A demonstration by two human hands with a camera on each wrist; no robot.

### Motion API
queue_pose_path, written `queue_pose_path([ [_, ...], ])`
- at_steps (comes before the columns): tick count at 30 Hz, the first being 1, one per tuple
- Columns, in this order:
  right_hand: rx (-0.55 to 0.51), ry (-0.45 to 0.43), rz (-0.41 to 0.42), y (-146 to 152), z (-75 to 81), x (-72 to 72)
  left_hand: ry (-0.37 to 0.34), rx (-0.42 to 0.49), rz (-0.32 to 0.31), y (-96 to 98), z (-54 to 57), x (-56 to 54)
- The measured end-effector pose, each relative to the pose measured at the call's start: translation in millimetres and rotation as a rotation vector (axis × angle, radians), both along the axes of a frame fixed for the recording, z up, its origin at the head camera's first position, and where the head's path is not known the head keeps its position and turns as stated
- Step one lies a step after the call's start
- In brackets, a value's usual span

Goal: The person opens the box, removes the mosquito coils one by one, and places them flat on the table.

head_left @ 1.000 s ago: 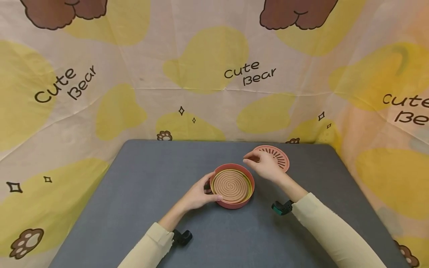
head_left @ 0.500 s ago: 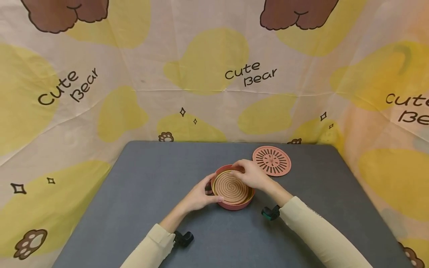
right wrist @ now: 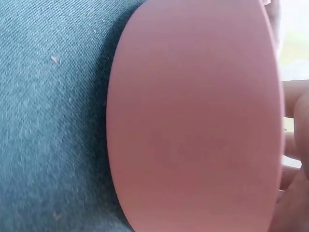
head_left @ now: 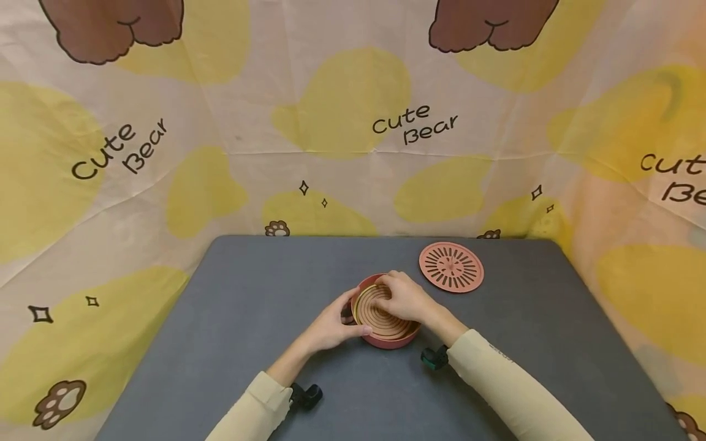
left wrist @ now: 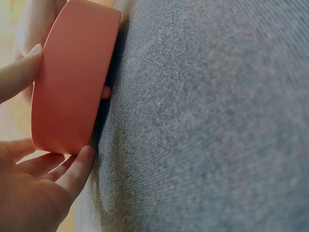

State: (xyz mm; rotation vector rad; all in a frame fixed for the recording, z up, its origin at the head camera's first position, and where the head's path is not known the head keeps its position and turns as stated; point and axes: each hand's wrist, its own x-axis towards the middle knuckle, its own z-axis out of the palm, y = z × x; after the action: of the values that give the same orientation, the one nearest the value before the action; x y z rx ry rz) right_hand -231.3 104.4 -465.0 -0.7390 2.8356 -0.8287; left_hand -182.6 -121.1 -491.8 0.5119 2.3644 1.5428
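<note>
In the head view, a round red mosquito coil holder (head_left: 386,344) stands on the table with a brown spiral mosquito coil (head_left: 380,323) inside. A yellow-green edge shows under the coil. My left hand (head_left: 333,323) grips the holder from its left, thumb at the near rim and fingers along the far left side. Reaching in over the far right rim, my right hand (head_left: 407,298) pinches the coil, its thumb over the spiral; the other fingertips are partly hidden. The holder's smooth outer wall (left wrist: 72,77) and a small foot (left wrist: 105,92) beneath it show in the left wrist view.
A pink slotted round lid (head_left: 451,267) lies flat behind and to the right of the holder. The grey-blue table (head_left: 265,275) ends at a printed cloth backdrop (head_left: 331,122) behind and at the sides.
My right hand has come left from over the lid into the holder, and its fingers have closed on the coil, uncovering the lid. The left hand keeps its hold on the holder.
</note>
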Motion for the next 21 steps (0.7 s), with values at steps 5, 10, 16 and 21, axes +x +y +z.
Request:
queue_pose_path([
  [5, 0.059, 0.018, 0.008, -2.3, -5.6, 0.7, 0.005, 0.005, -0.007, 1.5, -0.4, 0.9],
  [10, 0.085, 0.041, 0.008, -3.1, -7.4, 1.8, 0.005, 0.003, -0.006, 2.3, -0.8, 1.4],
  [16, 0.068, 0.059, -0.011, -2.7, -6.8, 1.9, 0.012, -0.007, -0.003, 2.1, -0.9, 0.7],
  [21, 0.025, 0.084, 0.002, 0.2, -3.9, 1.6, 0.013, 0.002, -0.001, 1.1, -1.4, -0.3],
])
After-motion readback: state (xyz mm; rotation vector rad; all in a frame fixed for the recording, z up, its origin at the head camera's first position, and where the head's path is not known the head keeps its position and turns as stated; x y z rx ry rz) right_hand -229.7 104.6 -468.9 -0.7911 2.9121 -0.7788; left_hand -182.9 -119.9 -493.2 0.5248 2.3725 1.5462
